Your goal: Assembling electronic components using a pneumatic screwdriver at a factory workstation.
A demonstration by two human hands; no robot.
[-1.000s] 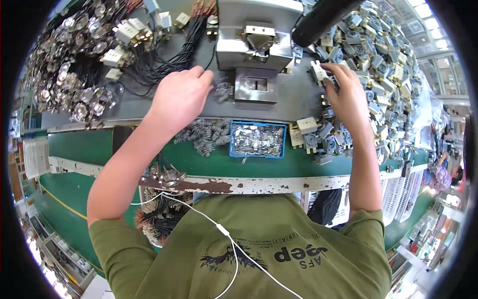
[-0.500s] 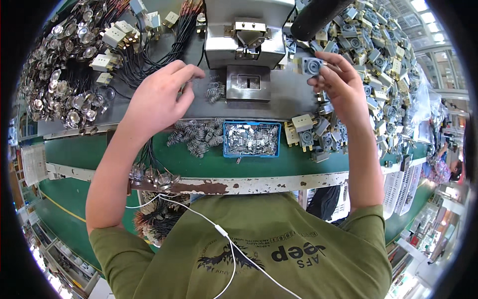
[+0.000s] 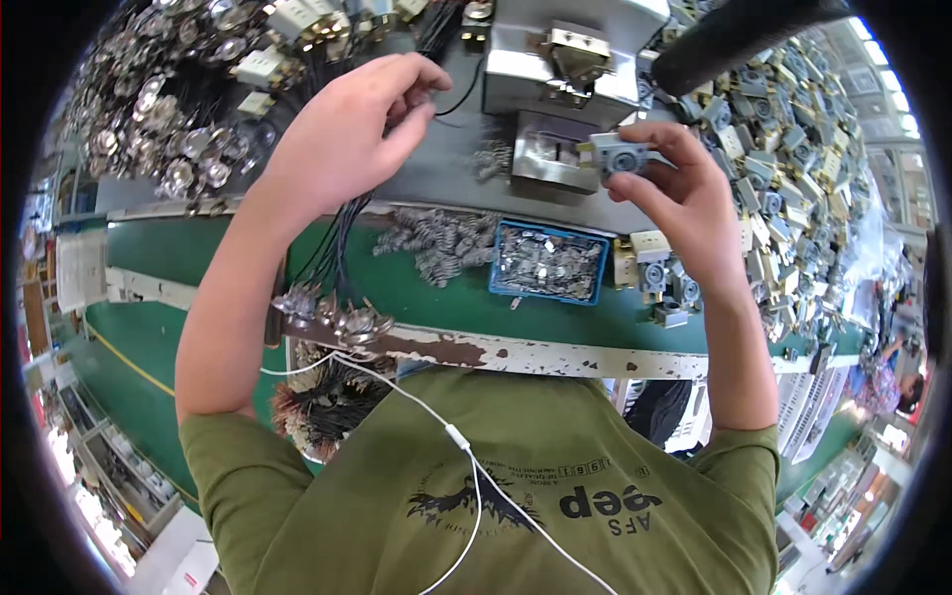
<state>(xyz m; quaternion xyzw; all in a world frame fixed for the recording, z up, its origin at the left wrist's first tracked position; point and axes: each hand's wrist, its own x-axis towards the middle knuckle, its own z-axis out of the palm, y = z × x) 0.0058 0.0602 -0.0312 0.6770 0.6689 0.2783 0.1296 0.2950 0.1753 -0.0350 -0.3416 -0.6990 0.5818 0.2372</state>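
Note:
My right hand [image 3: 684,193] pinches a small grey plastic plug housing [image 3: 623,159] with a round socket face and a brass pin at its left side. It is held over the right edge of a steel block fixture [image 3: 555,171] with a slot in its top. My left hand [image 3: 362,124] hovers half-curled above the bench, left of the fixture and beside a bundle of black wires [image 3: 342,233]. Its thumb and index finger are apart, and nothing shows between them. A steel press-like machine [image 3: 516,64] stands just behind the fixture.
A blue tray [image 3: 603,288] of small metal clips sits in front of the fixture. Coil springs [image 3: 431,243] lie left of it. More grey and white housings [image 3: 783,149] are heaped at right, round metal caps [image 3: 208,159] at left. A black tube [image 3: 739,45] crosses the upper right.
My right hand has brought the plug housing left and down, close to the fixture. My left hand's fingers have curled closer together. The whole view has shifted, with the bench things now further right.

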